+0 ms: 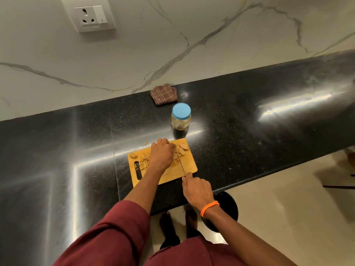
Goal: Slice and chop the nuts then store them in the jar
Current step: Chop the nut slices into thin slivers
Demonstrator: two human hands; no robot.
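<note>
On the board, at the blade: my right hand (196, 191) is wrapped round the knife (182, 164) handle, forefinger along the top, edge down among the nuts (180, 150).
Left hand (161, 153): fingers curled down over the nuts just beside the blade; whether they pinch one or only press, I cannot tell.
Board (172, 173): wooden, lying askew on the black counter (249, 112), its near corner close to the counter's edge.
Jar (181, 117): beyond the board, apart from it, blue lid (181, 111) still on.
Cloth (163, 94): folded, by the wall behind the jar.
Risk: my left fingertips sit very near the edge; a round nut that rolls could, I judge, send the blade toward them.
Risk: hard chops may scatter bits off the board; one scrap (146, 143) already lies on the counter.
Nuts: pale whole halves right of my left hand, a heap of thin slivers (144, 162) to its left, one whole nut (133, 155) by the corner.
</note>
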